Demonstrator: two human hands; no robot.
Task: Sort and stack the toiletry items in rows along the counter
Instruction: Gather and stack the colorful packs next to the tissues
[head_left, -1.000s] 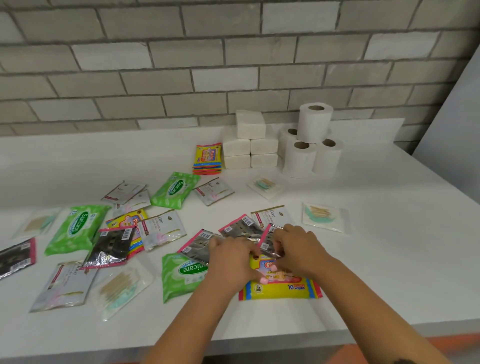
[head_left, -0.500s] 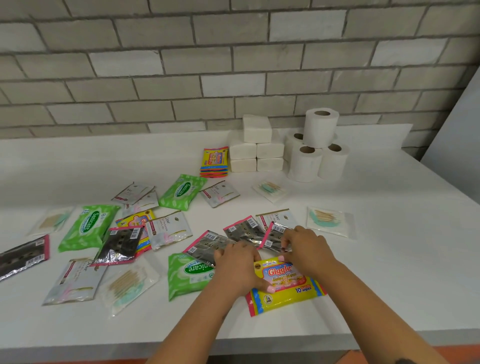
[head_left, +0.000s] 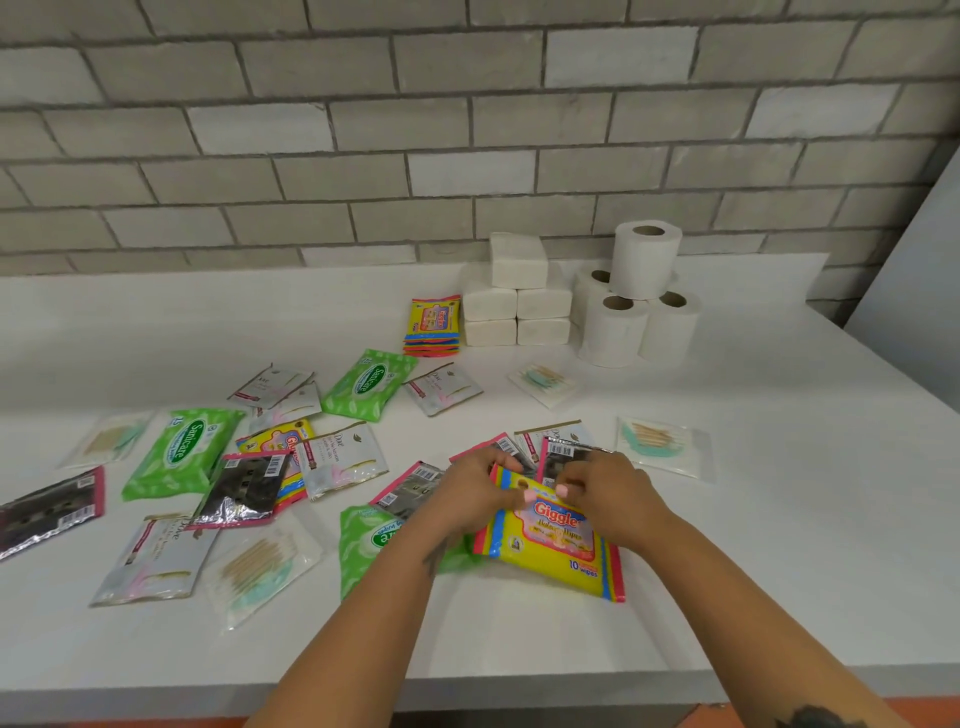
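Your left hand (head_left: 470, 491) and right hand (head_left: 605, 491) pinch only the top edge of the yellow wipes pack (head_left: 553, 545); this shallow grip may slip, dropping it on the worktop (head_left: 753, 545).

We locate the yellow Giggle wipes pack (head_left: 553, 540) near the counter's front edge, lying flat, label up, its far end pinched by both hands.

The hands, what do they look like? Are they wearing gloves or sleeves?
No gloves and no sleeves: both forearms are bare right down to the picture's bottom edge. The left hand and the right hand have nails painted pale pink. A dark tattoo shows on the right forearm, low in the picture. No rings or watch can be seen.
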